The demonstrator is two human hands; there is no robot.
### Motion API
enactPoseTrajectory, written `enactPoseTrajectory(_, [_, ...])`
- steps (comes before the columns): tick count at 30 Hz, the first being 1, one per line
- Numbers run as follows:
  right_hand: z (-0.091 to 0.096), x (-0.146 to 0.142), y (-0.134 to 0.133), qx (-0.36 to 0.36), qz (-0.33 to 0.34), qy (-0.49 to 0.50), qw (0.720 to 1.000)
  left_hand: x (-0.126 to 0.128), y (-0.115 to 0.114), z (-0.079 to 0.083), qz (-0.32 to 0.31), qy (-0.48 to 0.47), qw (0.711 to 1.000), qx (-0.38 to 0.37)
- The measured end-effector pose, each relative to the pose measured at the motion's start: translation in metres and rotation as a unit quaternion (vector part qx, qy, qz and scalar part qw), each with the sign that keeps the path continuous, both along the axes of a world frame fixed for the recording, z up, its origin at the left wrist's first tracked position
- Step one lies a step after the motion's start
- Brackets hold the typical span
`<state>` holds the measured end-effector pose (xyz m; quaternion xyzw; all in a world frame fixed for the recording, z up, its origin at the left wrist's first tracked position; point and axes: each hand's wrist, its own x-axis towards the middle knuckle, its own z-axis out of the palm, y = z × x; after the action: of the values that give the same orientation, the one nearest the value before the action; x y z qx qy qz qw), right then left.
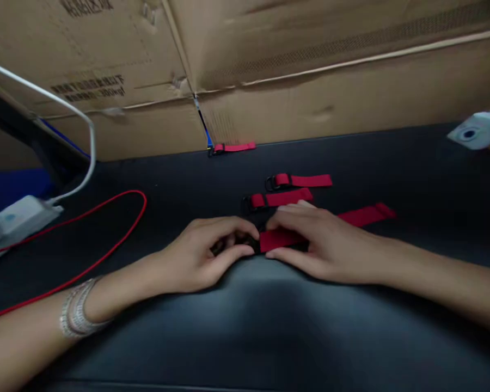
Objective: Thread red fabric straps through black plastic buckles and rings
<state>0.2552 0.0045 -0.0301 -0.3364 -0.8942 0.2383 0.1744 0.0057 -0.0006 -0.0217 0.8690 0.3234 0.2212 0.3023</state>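
Observation:
A red webbing strap [281, 238] stretches between my two hands, low over the dark table. My left hand [216, 250] pinches the strap's dark buckle end, which the fingers mostly hide. Closed on the red webbing is my right hand [318, 239], thumb in front and fingers behind; a long free tail [367, 215] runs out to the right behind it. Just beyond my hands lies another red strap [288, 197] with a black buckle. A similar strap [310, 180] rests a little farther back, and a third [237, 147] is by the cardboard wall.
Cardboard [330, 103] stands along the table's back edge. At left are a white power strip [20, 218], its white cable [92, 147] and a looping red cord [141, 209]. A white device [477, 130] is at the far right. The dark tabletop [179, 185] spreads around my hands.

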Motion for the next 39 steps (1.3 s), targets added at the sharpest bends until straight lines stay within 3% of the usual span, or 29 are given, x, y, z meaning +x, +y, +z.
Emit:
enactPoseTrajectory(3, [0.0013, -0.0003, 0.0006, -0.014, 0.007, 0.004, 1.0, 0.0038, -0.004, 0.0049, 0.026, -0.077, 0.986, -0.143])
enactPoseTrajectory(5, [0.0017, -0.0004, 0.0018, -0.015, 0.017, 0.006, 1.0, 0.006, -0.0062, 0.0071, 0.021, -0.096, 0.978, -0.183])
enactPoseTrajectory(14, [-0.0025, -0.0002, 0.0018, 0.038, 0.055, 0.038, 0.997, 0.0087, -0.0028, 0.004, 0.003, -0.046, 0.986, -0.161])
enactPoseTrajectory(26, [0.0043, -0.0021, 0.0027, -0.003, 0.047, 0.008, 0.999, 0.0077, -0.0022, 0.004, 0.01, -0.042, 0.981, -0.188])
enactPoseTrajectory(39, [0.0043, -0.0034, 0.0039, -0.005, 0.062, 0.03, 0.998, 0.008, -0.0009, 0.0052, 0.006, -0.027, 0.986, -0.167])
